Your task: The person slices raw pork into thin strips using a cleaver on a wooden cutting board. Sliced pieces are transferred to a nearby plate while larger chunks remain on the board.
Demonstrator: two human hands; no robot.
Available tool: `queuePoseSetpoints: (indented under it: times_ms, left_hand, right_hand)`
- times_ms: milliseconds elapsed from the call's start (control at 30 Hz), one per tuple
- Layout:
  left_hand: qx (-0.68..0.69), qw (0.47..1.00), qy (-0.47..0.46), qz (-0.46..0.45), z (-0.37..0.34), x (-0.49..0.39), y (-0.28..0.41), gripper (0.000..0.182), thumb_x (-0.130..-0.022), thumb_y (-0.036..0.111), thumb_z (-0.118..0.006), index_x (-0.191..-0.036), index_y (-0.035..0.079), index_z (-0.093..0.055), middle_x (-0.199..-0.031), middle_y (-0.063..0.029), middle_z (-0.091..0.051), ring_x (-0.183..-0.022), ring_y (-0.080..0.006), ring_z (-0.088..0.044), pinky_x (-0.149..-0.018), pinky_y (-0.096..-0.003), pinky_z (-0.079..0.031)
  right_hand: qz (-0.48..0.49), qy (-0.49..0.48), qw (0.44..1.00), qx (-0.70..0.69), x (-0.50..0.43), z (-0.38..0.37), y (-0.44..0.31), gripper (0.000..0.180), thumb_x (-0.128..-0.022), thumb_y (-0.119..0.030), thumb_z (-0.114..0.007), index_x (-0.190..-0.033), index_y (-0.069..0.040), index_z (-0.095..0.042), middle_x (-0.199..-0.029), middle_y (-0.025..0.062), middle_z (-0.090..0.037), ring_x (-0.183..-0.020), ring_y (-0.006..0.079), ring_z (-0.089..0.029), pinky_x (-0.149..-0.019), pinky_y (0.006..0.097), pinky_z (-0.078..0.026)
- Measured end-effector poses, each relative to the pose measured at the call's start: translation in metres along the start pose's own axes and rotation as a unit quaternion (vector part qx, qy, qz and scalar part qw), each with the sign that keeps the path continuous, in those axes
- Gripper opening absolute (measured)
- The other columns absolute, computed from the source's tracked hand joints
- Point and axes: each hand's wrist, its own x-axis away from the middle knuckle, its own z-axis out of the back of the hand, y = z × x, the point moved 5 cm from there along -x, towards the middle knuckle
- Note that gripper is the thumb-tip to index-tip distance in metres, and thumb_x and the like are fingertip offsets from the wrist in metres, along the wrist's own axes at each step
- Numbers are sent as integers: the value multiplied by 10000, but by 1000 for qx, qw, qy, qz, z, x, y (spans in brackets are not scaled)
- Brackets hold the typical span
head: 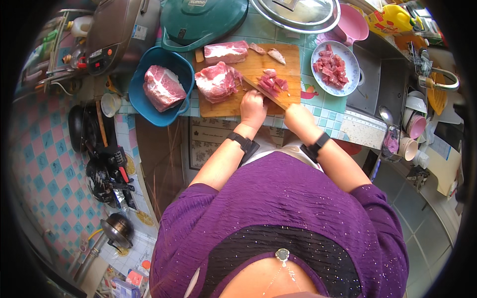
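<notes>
My right hand (pixel 299 117) grips the handle of a kitchen knife (pixel 266 93), whose blade slants up and left across a wooden cutting board (pixel 248 106). Bunched against the near side of the blade is my left hand (pixel 254 108); its fingertips are turned down, and whatever is under them is hidden. Cut pieces of raw meat (pixel 273 82) lie just beyond the blade. A large chunk of raw meat (pixel 218 82) rests at the board's left, with a longer slab of meat (pixel 226 51) behind it. Two small scraps (pixel 276 56) sit near the far edge.
Left of the board, a blue plastic basin (pixel 135 100) holds another meat chunk (pixel 164 87). A patterned plate (pixel 316 80) with cut meat (pixel 331 69) stands right, beside the sink (pixel 367 95). Behind are a green lid-like appliance (pixel 203 22) and a glass lid (pixel 298 16).
</notes>
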Motion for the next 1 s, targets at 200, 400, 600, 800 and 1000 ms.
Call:
queuePoseSetpoints:
  times_ms: [200,400,600,800,1000]
  left_hand:
    - [10,1000,5,-5,18,-7,3,279,-688,139,-799,-876,16,-633,-899,-150,-618,-891,-370,-604,-804,-451,-501]
    - [-61,997,14,39,13,-15,10,323,-651,149,-813,-870,24,-611,-929,-138,-593,-908,-349,-589,-806,-437,-488]
    - [-79,996,34,23,13,-21,-4,291,-654,102,-774,-888,46,-609,-934,-125,-584,-917,-323,-588,-801,-432,-492]
    - [-32,999,32,14,11,-16,-1,282,-672,72,-734,-915,30,-598,-944,-151,-582,-915,-361,-586,-801,-448,-501]
    - [-2,997,29,77,5,-10,2,228,-689,77,-712,-876,4,-603,-915,-183,-593,-898,-401,-587,-794,-471,-501]
  right_hand:
    - [12,9,1000,-2,-19,0,-6,176,-782,-80,-572,-779,16,-719,-818,247,-693,-771,406,-694,-707,479,-565]
    - [10,-1,1000,12,3,2,9,171,-769,-70,-572,-776,18,-719,-793,247,-689,-743,413,-688,-682,487,-559]
    - [-18,-18,999,-19,23,-5,28,156,-752,-59,-575,-756,20,-709,-776,249,-681,-737,429,-677,-677,500,-549]
    - [-9,8,1000,-6,32,-2,25,157,-754,-65,-575,-753,16,-710,-774,235,-683,-735,416,-679,-668,493,-550]
    - [-5,-1,1000,1,-7,0,0,165,-760,-79,-578,-766,4,-720,-798,231,-693,-767,401,-694,-694,478,-564]
